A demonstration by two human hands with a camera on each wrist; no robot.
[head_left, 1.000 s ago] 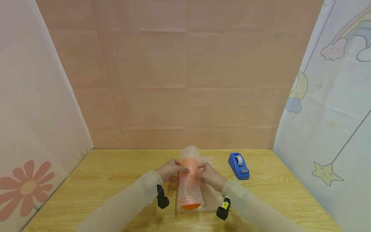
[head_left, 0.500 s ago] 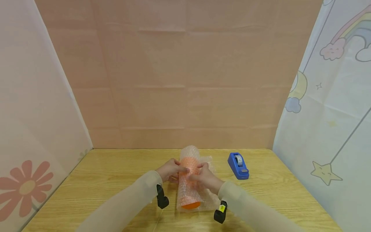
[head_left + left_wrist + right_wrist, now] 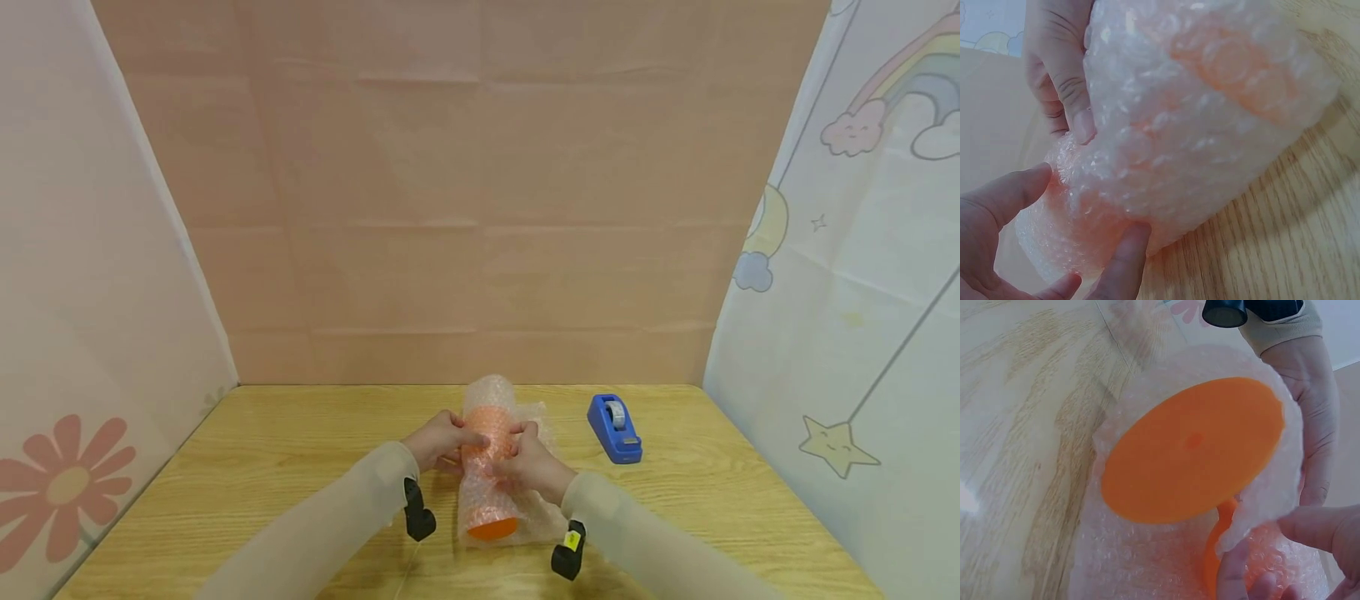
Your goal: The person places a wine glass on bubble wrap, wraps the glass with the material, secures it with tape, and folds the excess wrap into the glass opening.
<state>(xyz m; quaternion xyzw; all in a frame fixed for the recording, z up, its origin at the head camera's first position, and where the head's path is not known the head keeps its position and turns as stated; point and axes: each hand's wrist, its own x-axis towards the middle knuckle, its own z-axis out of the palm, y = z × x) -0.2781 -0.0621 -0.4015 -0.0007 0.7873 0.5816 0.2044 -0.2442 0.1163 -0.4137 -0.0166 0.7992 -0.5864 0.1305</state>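
Note:
A roll of bubble wrap (image 3: 491, 392) lies lengthwise on the table around an orange object. Its flat round orange base (image 3: 1191, 450) shows at the near end, with a curved orange piece like a handle (image 3: 1213, 556) below it in the right wrist view. My left hand (image 3: 441, 442) grips the roll from the left, thumb on top and fingers at its side. From the right, my right hand (image 3: 536, 462) holds the wrap, thumb against the roll and fingers curled at the wrap's edge. A loose flap of wrap (image 3: 542, 521) spreads out on the right under that hand.
A blue tape dispenser (image 3: 615, 429) with a roll of tape stands at the right on the wooden table (image 3: 300, 417). Behind the table rises a pinkish-brown backdrop (image 3: 480, 208), with patterned panels on both sides.
My right hand has moved left from the roll's right side, its thumb now farther over the wrap. The left hand keeps its place on the roll.

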